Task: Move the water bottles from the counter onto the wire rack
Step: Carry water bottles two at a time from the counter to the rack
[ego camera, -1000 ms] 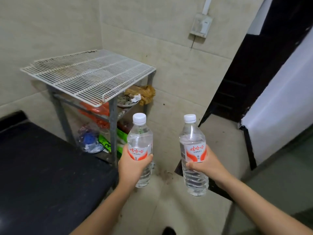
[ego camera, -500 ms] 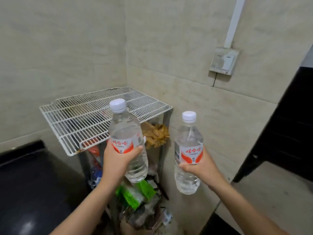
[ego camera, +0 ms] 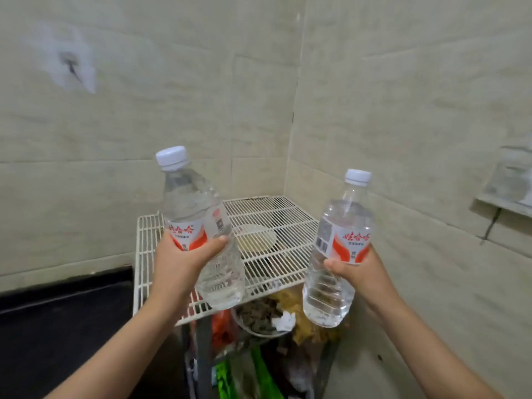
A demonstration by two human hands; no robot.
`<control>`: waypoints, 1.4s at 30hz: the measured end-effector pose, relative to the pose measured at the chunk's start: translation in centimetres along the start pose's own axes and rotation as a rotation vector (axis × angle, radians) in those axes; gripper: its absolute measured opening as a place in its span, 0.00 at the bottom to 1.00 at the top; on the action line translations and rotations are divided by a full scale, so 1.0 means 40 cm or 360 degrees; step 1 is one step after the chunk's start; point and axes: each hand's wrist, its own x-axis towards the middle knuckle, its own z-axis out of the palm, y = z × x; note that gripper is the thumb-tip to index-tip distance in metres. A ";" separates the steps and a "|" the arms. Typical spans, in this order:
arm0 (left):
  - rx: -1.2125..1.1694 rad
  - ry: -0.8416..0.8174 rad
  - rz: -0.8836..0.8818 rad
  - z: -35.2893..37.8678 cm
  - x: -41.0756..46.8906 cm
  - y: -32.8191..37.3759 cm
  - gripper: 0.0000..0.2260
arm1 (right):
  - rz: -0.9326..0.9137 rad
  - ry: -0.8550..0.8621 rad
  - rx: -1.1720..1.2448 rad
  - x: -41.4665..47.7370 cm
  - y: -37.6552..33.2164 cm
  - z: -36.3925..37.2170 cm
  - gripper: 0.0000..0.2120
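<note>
I hold two clear water bottles with white caps and red-and-white labels. My left hand (ego camera: pixel 182 259) grips the left bottle (ego camera: pixel 198 214) at its label; the bottle tilts a little and hangs over the front left part of the white wire rack (ego camera: pixel 276 217). My right hand (ego camera: pixel 358 273) grips the right bottle (ego camera: pixel 336 254) at its label, just off the rack's right front corner, above the clutter below. Both bottles are in the air, not touching the rack. The rack top stands in the corner of the tiled walls.
A pale round plate (ego camera: pixel 257 239) shows through the rack's wires. Under the rack lie a bowl (ego camera: pixel 260 319), red and green packets and other clutter. A black counter (ego camera: pixel 57 326) runs along the left. A wall fitting (ego camera: pixel 509 185) sticks out at the right.
The view has closed in on the rack, which is now right below my hands. Both bottles have travelled forward; the left one now hangs over the rack's top.
</note>
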 end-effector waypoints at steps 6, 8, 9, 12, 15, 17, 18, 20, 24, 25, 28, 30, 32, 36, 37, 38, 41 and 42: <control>0.0172 0.0011 0.0020 0.045 0.223 -0.036 0.28 | -0.0048 -0.0042 0.0005 0.260 0.004 0.026 0.20; 0.0262 -0.0022 0.0006 0.062 0.280 -0.064 0.26 | -0.0040 0.0028 -0.0001 0.334 0.026 0.046 0.20; 0.0292 -0.0026 0.0000 0.066 0.306 -0.078 0.26 | -0.0033 0.0075 0.0002 0.368 0.040 0.058 0.20; 0.0323 -0.0003 -0.0031 0.071 0.370 -0.119 0.26 | -0.0025 0.0183 0.0019 0.452 0.088 0.099 0.23; 0.0334 0.0036 -0.0059 0.065 0.416 -0.144 0.25 | -0.0057 0.0259 -0.0057 0.526 0.127 0.137 0.28; 0.0366 0.0068 -0.0060 0.053 0.433 -0.150 0.26 | -0.0088 0.0226 -0.0138 0.584 0.141 0.159 0.28; 0.0375 0.0097 -0.0058 0.044 0.441 -0.153 0.26 | -0.0097 0.0192 -0.0158 0.619 0.146 0.172 0.28; 0.0384 0.0163 -0.0061 0.025 0.448 -0.154 0.26 | -0.0080 0.0147 -0.0158 0.693 0.154 0.199 0.28; 0.0408 0.0313 -0.0058 -0.012 0.459 -0.152 0.25 | -0.0042 0.0054 -0.0105 0.846 0.167 0.244 0.26; 0.0420 0.0357 -0.0057 -0.020 0.463 -0.153 0.25 | -0.0052 0.0041 -0.0113 0.883 0.170 0.251 0.26; 0.0457 0.0489 -0.0076 -0.045 0.476 -0.164 0.22 | -0.0145 0.0002 -0.0162 0.986 0.183 0.268 0.26; 0.0474 0.0566 -0.0099 -0.053 0.488 -0.174 0.21 | -0.0191 -0.0044 -0.0183 1.042 0.200 0.275 0.25; 0.0486 0.0638 -0.0115 -0.052 0.507 -0.183 0.21 | -0.0174 -0.0104 -0.0205 1.086 0.227 0.278 0.24; 0.0537 0.0642 -0.0126 -0.016 0.558 -0.194 0.20 | -0.0112 -0.0102 -0.0174 1.133 0.268 0.265 0.29; 0.0547 0.0630 -0.0126 -0.002 0.572 -0.198 0.21 | -0.0103 -0.0108 -0.0124 1.139 0.273 0.258 0.34; 0.0554 0.0612 -0.0131 0.015 0.588 -0.203 0.23 | -0.0097 -0.0124 -0.0088 1.142 0.276 0.251 0.39; 0.0554 0.0551 -0.0117 0.082 0.650 -0.234 0.25 | -0.0085 -0.0142 -0.0076 1.129 0.281 0.238 0.40; 0.0539 0.0539 -0.0109 0.112 0.674 -0.248 0.26 | -0.0087 -0.0133 -0.0100 1.120 0.280 0.236 0.34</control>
